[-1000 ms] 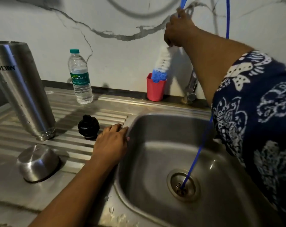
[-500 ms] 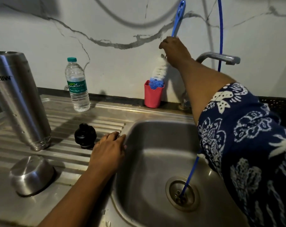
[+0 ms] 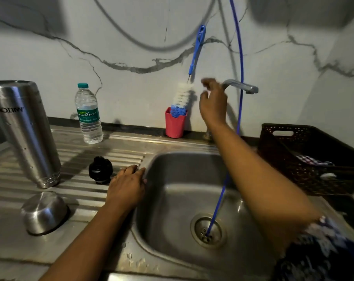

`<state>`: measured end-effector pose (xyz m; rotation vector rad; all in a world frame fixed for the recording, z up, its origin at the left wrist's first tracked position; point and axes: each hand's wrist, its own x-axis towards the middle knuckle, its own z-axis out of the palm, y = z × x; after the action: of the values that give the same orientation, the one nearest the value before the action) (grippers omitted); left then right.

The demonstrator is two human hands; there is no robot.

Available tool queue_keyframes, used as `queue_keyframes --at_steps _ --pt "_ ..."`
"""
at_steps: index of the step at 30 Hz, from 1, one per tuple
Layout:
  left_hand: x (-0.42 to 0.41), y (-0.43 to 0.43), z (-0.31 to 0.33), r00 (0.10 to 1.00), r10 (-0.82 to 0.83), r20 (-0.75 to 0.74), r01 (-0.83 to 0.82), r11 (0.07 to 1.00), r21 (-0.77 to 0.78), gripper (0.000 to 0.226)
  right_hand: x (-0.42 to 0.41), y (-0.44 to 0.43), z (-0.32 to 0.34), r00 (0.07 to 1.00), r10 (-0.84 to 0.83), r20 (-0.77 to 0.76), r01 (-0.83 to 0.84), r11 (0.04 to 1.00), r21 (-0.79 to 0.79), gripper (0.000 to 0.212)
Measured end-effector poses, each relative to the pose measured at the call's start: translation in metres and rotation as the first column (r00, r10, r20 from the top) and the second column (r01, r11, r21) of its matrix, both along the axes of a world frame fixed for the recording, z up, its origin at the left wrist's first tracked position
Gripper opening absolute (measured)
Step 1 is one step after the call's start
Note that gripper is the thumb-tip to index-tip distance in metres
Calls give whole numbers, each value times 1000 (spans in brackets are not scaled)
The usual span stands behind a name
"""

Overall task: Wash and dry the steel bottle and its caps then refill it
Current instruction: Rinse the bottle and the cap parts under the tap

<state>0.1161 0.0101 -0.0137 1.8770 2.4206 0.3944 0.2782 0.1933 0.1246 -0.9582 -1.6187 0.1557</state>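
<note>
Left hand [image 3: 127, 187] lies flat on the sink [image 3: 192, 152] rim, fingers together. Steel bottle [image 3: 26, 134] stands upside down at its 10 o'clock, black cap [image 3: 100, 169] just beside the hand. Right hand [image 3: 212, 104] is up, loosely spread and empty, near the brush [image 3: 182, 96].

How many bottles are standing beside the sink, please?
2: the steel bottle upside down at far left, and the plastic water bottle further back, right of it. None seems hidden.

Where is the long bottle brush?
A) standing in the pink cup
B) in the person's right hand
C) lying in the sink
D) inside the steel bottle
A: the brush stands with its blue tip in the pink cup, and the right hand beside it holds nothing.
</note>
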Motion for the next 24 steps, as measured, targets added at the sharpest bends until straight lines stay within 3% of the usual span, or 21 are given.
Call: queue_keyframes --at_steps 2,4,7,11,14,16,19,22,24 --pt "0 -1 1 1000 -1 11 1 1000 -2 50 5 -8 -38 998 -40 -45 25 951 -307 46" --pt "0 -1 1 1000 0 16 0 1000 1 50 14 -3 -65 992 -125 -28 90 837 -539 63" --pt "-1 0 1 1000 -1 16 1 1000 -2 50 25 16 -79 985 -161 -56 74 699 -711 75" --pt "-2 4 -2 1000 4 6 -4 1000 4 50 22 31 -90 998 -49 -33 15 749 -663 77" --pt "-1 6 -3 1000 6 2 -6 1000 15 49 21 34 -101 986 -58 155 140 794 -591 84" --pt "-1 6 -3 1000 8 4 -8 1000 18 49 24 32 -110 916 2 401 223 827 -515 84" --pt "-2 7 -4 1000 12 -22 -12 1000 5 50 25 32 -110 723 75 687 329 837 -438 81" --pt "-2 8 -6 1000 9 -29 -10 1000 -25 51 27 27 -90 600 173 781 391 788 -475 80" --pt "0 7 -3 1000 11 -13 -12 999 -30 52 29 13 -79 601 209 772 382 773 -506 78"
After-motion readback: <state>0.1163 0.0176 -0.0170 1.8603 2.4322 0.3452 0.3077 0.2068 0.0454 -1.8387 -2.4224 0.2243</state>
